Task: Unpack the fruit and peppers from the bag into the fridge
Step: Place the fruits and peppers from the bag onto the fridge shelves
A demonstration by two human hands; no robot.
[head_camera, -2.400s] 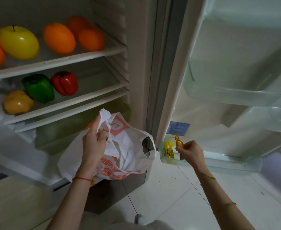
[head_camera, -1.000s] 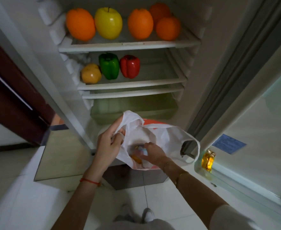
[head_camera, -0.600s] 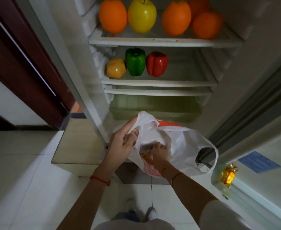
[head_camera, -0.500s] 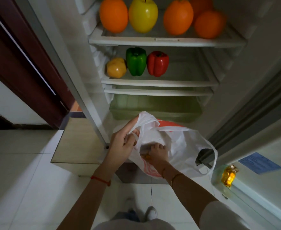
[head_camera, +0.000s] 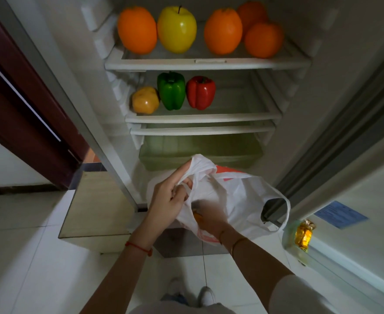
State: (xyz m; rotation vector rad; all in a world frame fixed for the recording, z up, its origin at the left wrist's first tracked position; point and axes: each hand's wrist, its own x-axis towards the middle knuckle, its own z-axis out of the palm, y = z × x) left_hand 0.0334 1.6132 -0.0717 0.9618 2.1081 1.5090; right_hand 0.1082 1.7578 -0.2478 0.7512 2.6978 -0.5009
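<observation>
Head view: an open fridge (head_camera: 295,123) fills the far side of the scene, its top shelf (head_camera: 209,63) carrying four oranges (head_camera: 137,29) and a yellow apple (head_camera: 176,29), its second shelf (head_camera: 204,117) a yellow pepper (head_camera: 145,100), a green pepper (head_camera: 171,90) and a red pepper (head_camera: 200,92) in a row at the left. Nearer, a white plastic bag (head_camera: 238,196) hangs in front of the crisper drawer (head_camera: 200,150). The left hand (head_camera: 167,199) pinches the bag's mouth and holds it up; the right hand (head_camera: 209,219), half a second ago deeper inside, is blurred and seems to be drawing back beside something orange (head_camera: 196,215), though its grip cannot be told. A gold-wrapped packet (head_camera: 303,234) sits in the door bin at right. One more item appears close to leaving the bag.
</observation>
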